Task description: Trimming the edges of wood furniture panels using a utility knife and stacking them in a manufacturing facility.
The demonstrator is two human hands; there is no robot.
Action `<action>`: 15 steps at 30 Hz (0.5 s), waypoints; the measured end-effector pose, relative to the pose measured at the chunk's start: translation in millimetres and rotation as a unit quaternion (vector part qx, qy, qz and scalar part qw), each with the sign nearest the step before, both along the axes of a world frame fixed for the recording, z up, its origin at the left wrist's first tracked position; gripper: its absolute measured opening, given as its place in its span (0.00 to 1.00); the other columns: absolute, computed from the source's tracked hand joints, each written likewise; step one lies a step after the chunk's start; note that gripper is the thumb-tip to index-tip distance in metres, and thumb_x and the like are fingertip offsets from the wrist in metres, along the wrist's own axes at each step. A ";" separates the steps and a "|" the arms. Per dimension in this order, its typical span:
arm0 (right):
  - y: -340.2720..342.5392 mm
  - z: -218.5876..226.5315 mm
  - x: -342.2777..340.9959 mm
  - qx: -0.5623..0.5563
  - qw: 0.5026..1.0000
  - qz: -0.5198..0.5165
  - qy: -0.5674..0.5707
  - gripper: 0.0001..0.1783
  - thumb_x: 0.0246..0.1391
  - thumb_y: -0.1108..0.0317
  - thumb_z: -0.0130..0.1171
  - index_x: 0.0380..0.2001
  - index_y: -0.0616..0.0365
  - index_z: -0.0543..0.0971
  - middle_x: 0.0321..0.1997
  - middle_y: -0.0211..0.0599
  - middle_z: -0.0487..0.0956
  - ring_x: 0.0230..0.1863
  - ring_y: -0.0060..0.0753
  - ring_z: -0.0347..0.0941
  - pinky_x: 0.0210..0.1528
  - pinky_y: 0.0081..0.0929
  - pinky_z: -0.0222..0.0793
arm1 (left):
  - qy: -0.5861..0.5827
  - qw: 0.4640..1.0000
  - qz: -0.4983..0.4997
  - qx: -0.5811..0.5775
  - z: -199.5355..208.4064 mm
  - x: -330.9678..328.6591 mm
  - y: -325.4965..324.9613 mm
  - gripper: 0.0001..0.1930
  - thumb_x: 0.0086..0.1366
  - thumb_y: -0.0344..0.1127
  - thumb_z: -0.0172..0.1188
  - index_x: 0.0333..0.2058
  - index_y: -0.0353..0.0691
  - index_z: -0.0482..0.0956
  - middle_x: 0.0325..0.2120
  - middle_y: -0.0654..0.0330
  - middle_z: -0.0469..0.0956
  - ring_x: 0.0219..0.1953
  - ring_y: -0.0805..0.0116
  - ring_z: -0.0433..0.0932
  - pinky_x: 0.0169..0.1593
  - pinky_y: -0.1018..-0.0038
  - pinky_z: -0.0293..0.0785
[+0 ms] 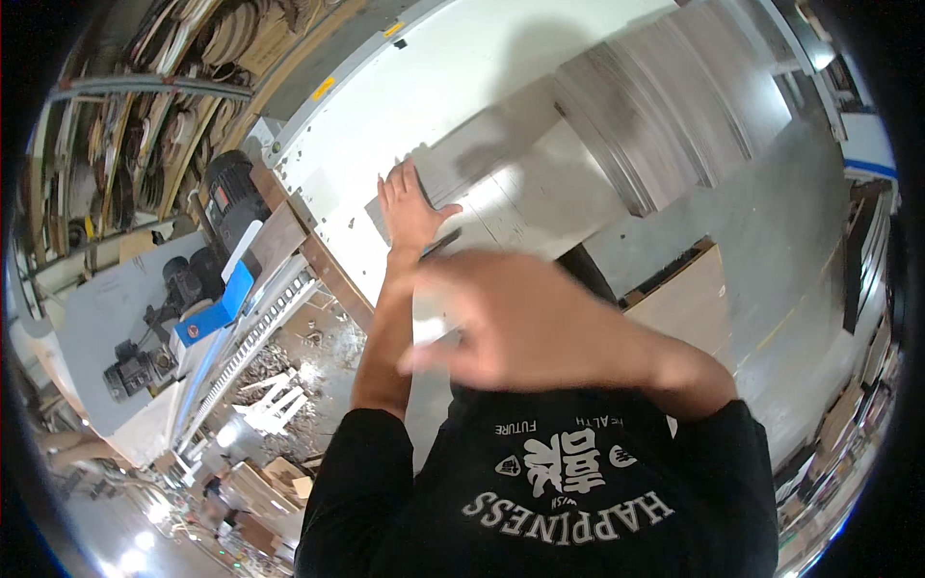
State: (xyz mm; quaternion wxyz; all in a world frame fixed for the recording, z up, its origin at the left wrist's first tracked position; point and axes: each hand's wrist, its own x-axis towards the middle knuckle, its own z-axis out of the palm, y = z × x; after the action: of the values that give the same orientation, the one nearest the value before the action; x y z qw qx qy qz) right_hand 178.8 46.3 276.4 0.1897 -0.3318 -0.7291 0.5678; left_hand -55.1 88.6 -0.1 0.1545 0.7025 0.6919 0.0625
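The person's left hand (409, 214) lies on a gray board (467, 159), close to the board's left end. It is wide open, with the fingers spread and the thumb sticking out to the side. It presses flat and is not wrapped around anything.

The board lies flat on a white table (438, 72) and runs off to the right, toward a big stack (665, 101) of gray boards. A shadow falls over part of it.

The right hand (520, 323) is up in front of the black shirt (568, 462), and it is blurry. Its fingers look partly bent. A thin dark stick (442, 242) shows just past them, but I can't tell if the hand has hold of it.

On the person's left I see a black motor (234, 188) and a blue part (220, 306). Shelves (154, 89) full of wood bits stand behind them. White scraps (275, 405) lie on the floor below.
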 end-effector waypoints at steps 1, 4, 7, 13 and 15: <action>-10.9 10.0 -11.7 0.030 0.993 0.051 0.098 0.28 0.65 0.52 0.68 0.55 0.65 0.78 0.42 0.55 0.83 0.46 0.62 0.83 0.50 0.50 0.80 | 0.007 1.000 -0.008 -0.002 -2.1 1.0 1.4 0.65 0.49 0.58 0.85 0.76 0.30 0.58 0.74 0.41 0.64 0.79 0.43 0.58 0.84 0.45 0.42; -3.5 83.8 -36.1 -0.035 0.921 0.363 0.137 0.33 0.64 0.49 0.69 0.59 0.67 0.78 0.45 0.50 0.85 0.50 0.53 0.86 0.55 0.47 0.84 | 0.054 0.998 0.021 -0.001 -9.0 -6.5 -1.8 0.63 0.47 0.57 0.86 0.74 0.31 0.61 0.71 0.42 0.67 0.77 0.45 0.62 0.84 0.45 0.40; -70.0 47.4 -109.0 -0.020 0.730 0.289 0.619 0.12 0.59 0.60 0.67 0.36 0.59 0.88 0.28 0.39 0.87 0.29 0.37 0.85 0.39 0.37 0.86 | 0.074 0.997 -0.001 -0.004 -23.5 2.2 7.2 0.64 0.45 0.56 0.86 0.73 0.31 0.60 0.70 0.41 0.67 0.77 0.45 0.61 0.84 0.43 0.42; -11.8 106.2 64.5 0.164 0.950 0.188 0.186 0.13 0.57 0.63 0.65 0.40 0.60 0.88 0.33 0.38 0.88 0.38 0.38 0.87 0.43 0.36 0.85 | 0.115 0.992 0.024 -0.045 -4.1 1.2 4.9 0.67 0.46 0.54 0.87 0.76 0.30 0.54 0.73 0.41 0.64 0.79 0.47 0.58 0.84 0.44 0.38; -15.6 93.8 74.5 0.214 0.941 0.201 0.169 0.14 0.54 0.63 0.67 0.40 0.60 0.88 0.36 0.38 0.88 0.41 0.38 0.87 0.47 0.36 0.86 | 0.122 0.991 0.008 -0.058 11.2 23.0 10.4 0.71 0.45 0.54 0.87 0.78 0.29 0.51 0.74 0.41 0.62 0.80 0.46 0.56 0.85 0.45 0.38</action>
State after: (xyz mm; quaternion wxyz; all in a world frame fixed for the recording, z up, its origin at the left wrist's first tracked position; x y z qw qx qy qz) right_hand 253.3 30.8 370.2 0.2584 -0.0293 -0.8423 0.4721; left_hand -32.1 99.0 11.1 0.1089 0.6893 0.7135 -0.0631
